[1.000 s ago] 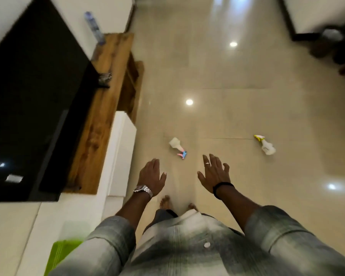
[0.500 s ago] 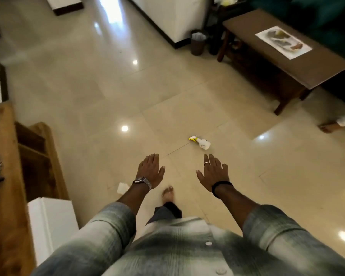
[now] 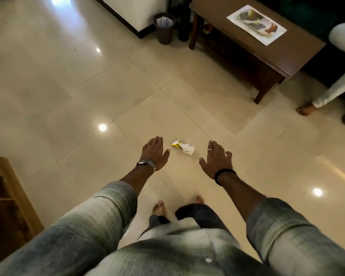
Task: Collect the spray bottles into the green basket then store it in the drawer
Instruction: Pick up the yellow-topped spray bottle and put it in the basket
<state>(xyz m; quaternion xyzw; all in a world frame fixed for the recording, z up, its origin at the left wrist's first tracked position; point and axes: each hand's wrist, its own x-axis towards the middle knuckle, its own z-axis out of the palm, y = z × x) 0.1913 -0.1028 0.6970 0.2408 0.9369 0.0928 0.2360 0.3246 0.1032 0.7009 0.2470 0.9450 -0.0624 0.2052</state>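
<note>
A small white spray bottle point(image 3: 185, 148) with a yellow trigger head lies on its side on the glossy cream floor tiles. My left hand point(image 3: 154, 153), a metal watch on its wrist, is held out palm down just left of it, fingers apart and holding nothing. To the right of the bottle my right hand point(image 3: 216, 159), with a ring and a black wristband, is likewise spread and bare. Both hands hover well above the floor, the bottle showing between them. No green basket, drawer or other spray bottle is in view.
A dark wooden coffee table point(image 3: 299, 48) with a printed sheet stands at the upper right, a person's bare foot point(image 3: 306, 110) beside it. A dark waste bin point(image 3: 164, 29) stands by a white block at the top. A wooden shelf unit point(image 3: 7, 198) is at the lower left.
My view has swung right, away from the TV stand. The pink-nozzled bottle and green basket have left the frame, and the yellow-headed bottle now lies between my hands, closer than before.
</note>
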